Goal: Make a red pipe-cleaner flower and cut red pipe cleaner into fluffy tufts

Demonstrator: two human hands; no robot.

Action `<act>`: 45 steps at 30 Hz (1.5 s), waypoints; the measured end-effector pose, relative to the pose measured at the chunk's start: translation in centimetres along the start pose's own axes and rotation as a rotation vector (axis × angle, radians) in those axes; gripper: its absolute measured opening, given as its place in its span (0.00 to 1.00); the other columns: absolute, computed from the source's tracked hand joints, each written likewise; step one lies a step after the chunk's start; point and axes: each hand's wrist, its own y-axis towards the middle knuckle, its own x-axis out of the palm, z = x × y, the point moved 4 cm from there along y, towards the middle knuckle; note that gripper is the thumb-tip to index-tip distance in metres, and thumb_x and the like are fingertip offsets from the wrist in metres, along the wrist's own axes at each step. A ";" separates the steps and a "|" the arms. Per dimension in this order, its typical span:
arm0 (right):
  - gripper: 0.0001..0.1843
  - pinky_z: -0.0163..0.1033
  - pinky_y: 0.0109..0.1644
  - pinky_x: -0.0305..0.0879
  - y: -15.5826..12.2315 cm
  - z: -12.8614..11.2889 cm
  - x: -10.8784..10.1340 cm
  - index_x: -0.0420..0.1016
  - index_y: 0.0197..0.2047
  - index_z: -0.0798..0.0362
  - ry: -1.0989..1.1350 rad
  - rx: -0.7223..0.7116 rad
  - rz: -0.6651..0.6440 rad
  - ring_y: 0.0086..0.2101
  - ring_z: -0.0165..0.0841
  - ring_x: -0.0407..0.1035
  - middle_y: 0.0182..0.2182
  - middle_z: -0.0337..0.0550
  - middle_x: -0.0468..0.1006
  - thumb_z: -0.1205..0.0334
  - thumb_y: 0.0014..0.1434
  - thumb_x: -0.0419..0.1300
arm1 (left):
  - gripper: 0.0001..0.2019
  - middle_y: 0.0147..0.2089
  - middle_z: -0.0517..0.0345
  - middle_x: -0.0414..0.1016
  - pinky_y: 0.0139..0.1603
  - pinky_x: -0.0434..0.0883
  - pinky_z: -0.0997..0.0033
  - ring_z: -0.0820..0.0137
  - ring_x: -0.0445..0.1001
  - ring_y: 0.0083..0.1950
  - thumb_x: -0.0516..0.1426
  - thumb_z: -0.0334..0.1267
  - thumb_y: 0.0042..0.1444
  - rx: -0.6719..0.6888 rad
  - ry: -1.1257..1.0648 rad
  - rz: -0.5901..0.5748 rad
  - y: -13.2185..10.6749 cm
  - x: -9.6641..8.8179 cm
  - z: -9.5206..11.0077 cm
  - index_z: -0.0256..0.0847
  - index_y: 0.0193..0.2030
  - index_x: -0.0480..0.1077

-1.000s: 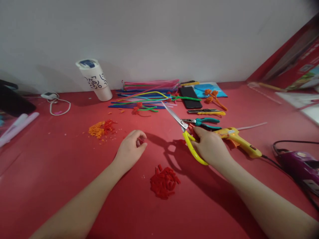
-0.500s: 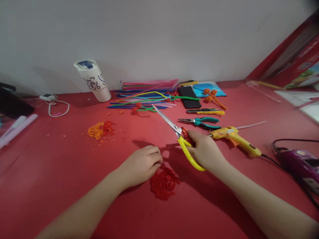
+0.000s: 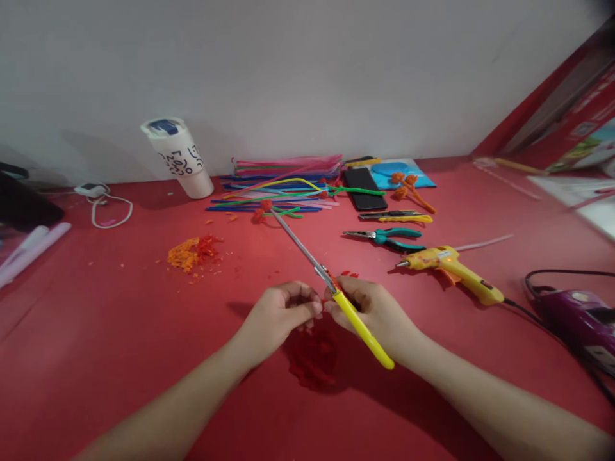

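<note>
While the right hand [image 3: 379, 314] holds them, scissors [image 3: 339, 301] point diagonally forward-left.

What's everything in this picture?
Scissors: one, yellow-handled, centre
Cut pieces: many, red, front
Scraps: many, orange and red, left
Tumbler: one, white, left
Craft stems: many, multicoloured, back
Phone: one, black, back
Packet: one, blue, beside phone
Flower sprig: one, orange, by packet
Cutter: one, yellow, before phone
Pliers: one, teal, right
Glue gun: one, yellow, right
Corded device: one, purple, right
Cable: one, white, left
Table: one, red, underneath
Edge items: several, unclear
Left hand, right hand: two, bare, centre
</note>
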 end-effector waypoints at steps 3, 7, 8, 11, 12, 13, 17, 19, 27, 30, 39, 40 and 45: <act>0.08 0.30 0.23 0.50 0.0 0.1 0.0 0.59 0.22 0.53 -0.037 0.004 0.016 0.21 0.24 0.52 0.18 0.31 0.57 0.59 0.46 0.54 | 0.06 0.24 0.60 0.71 0.29 0.64 0.75 0.77 0.65 0.23 0.60 0.35 0.44 -0.019 0.026 0.008 0.0 0.0 0.0 0.35 0.28 0.71; 0.10 0.30 0.22 0.49 0.1 0.0 -0.1 0.57 0.21 0.52 -0.140 -0.028 0.047 0.20 0.24 0.51 0.18 0.31 0.57 0.58 0.47 0.54 | 0.04 0.23 0.61 0.70 0.27 0.64 0.76 0.77 0.65 0.22 0.60 0.33 0.43 -0.039 0.012 0.040 0.0 0.0 -0.1 0.35 0.27 0.71; 0.11 0.30 0.22 0.49 0.0 0.0 -0.2 0.58 0.22 0.52 -0.168 -0.038 0.058 0.20 0.24 0.51 0.18 0.31 0.57 0.57 0.48 0.54 | 0.03 0.23 0.62 0.70 0.26 0.64 0.76 0.78 0.65 0.22 0.60 0.33 0.43 -0.030 -0.003 0.053 0.0 0.0 0.0 0.36 0.26 0.71; 0.12 0.30 0.22 0.50 0.0 -0.1 -0.8 0.59 0.25 0.52 -0.318 -0.062 0.081 0.20 0.25 0.53 0.18 0.31 0.59 0.53 0.49 0.55 | 0.02 0.21 0.63 0.70 0.25 0.63 0.78 0.79 0.65 0.21 0.59 0.32 0.44 0.041 -0.073 0.152 -0.1 -0.7 0.5 0.36 0.25 0.70; 0.13 0.30 0.23 0.50 -0.1 -0.1 -1.0 0.60 0.26 0.52 -0.400 -0.065 0.082 0.20 0.26 0.54 0.18 0.32 0.60 0.51 0.50 0.55 | 0.02 0.21 0.63 0.70 0.26 0.64 0.79 0.79 0.65 0.22 0.60 0.32 0.44 0.081 -0.103 0.203 -0.2 -1.0 0.8 0.36 0.26 0.71; 0.14 0.31 0.23 0.49 -0.1 0.0 -1.1 0.60 0.27 0.52 -0.491 -0.072 0.077 0.19 0.26 0.55 0.18 0.33 0.62 0.49 0.50 0.55 | 0.03 0.21 0.62 0.70 0.26 0.64 0.79 0.79 0.66 0.22 0.60 0.33 0.44 0.124 -0.139 0.253 -0.2 -1.5 1.0 0.36 0.26 0.71; 0.17 0.33 0.23 0.48 -0.3 0.2 -1.1 0.61 0.34 0.53 -0.801 -0.152 0.047 0.19 0.31 0.62 0.20 0.38 0.69 0.46 0.54 0.51 | 0.03 0.25 0.61 0.74 0.26 0.65 0.79 0.79 0.67 0.24 0.61 0.32 0.44 0.251 -0.305 0.392 -0.6 -2.9 1.8 0.37 0.27 0.71; 0.18 0.34 0.22 0.47 -0.5 0.3 -1.0 0.62 0.35 0.54 -0.895 -0.202 0.044 0.20 0.33 0.65 0.21 0.41 0.72 0.46 0.56 0.48 | 0.02 0.26 0.60 0.74 0.26 0.65 0.80 0.79 0.68 0.24 0.61 0.31 0.44 0.273 -0.350 0.429 -0.7 -3.4 2.0 0.37 0.28 0.71; 0.21 0.35 0.21 0.47 -1.0 0.2 -0.6 0.61 0.32 0.54 -1.025 -0.321 0.060 0.18 0.35 0.67 0.18 0.42 0.72 0.44 0.59 0.42 | 0.02 0.23 0.64 0.70 0.28 0.66 0.80 0.80 0.67 0.24 0.60 0.30 0.44 0.339 -0.397 0.448 -1.1 -3.7 2.7 0.38 0.24 0.72; 0.20 0.35 0.20 0.46 -0.9 0.1 -0.6 0.61 0.31 0.53 -1.023 -0.337 0.074 0.17 0.35 0.66 0.17 0.42 0.72 0.46 0.60 0.41 | 0.00 0.23 0.63 0.71 0.28 0.66 0.79 0.79 0.67 0.24 0.60 0.31 0.45 0.331 -0.387 0.449 -1.1 -3.7 2.6 0.38 0.25 0.72; 0.20 0.34 0.20 0.47 -0.9 0.2 -0.5 0.60 0.30 0.53 -1.037 -0.360 0.079 0.16 0.34 0.66 0.16 0.41 0.71 0.46 0.60 0.41 | 0.02 0.22 0.64 0.70 0.28 0.66 0.80 0.80 0.67 0.24 0.60 0.31 0.45 0.352 -0.401 0.435 -1.1 -3.7 2.7 0.38 0.24 0.72; 0.20 0.34 0.20 0.47 -0.9 0.2 -0.5 0.61 0.30 0.53 -1.035 -0.361 0.079 0.16 0.34 0.66 0.16 0.41 0.71 0.46 0.60 0.41 | 0.02 0.22 0.64 0.70 0.28 0.66 0.80 0.80 0.67 0.24 0.60 0.31 0.45 0.352 -0.401 0.434 -1.1 -3.7 2.7 0.38 0.24 0.72; 0.19 0.34 0.20 0.46 -0.9 0.4 -0.5 0.61 0.31 0.53 -1.031 -0.364 0.084 0.16 0.35 0.66 0.16 0.42 0.71 0.47 0.60 0.42 | 0.02 0.22 0.63 0.70 0.28 0.66 0.78 0.79 0.67 0.24 0.60 0.32 0.45 0.350 -0.380 0.439 -1.2 -3.6 2.8 0.38 0.24 0.72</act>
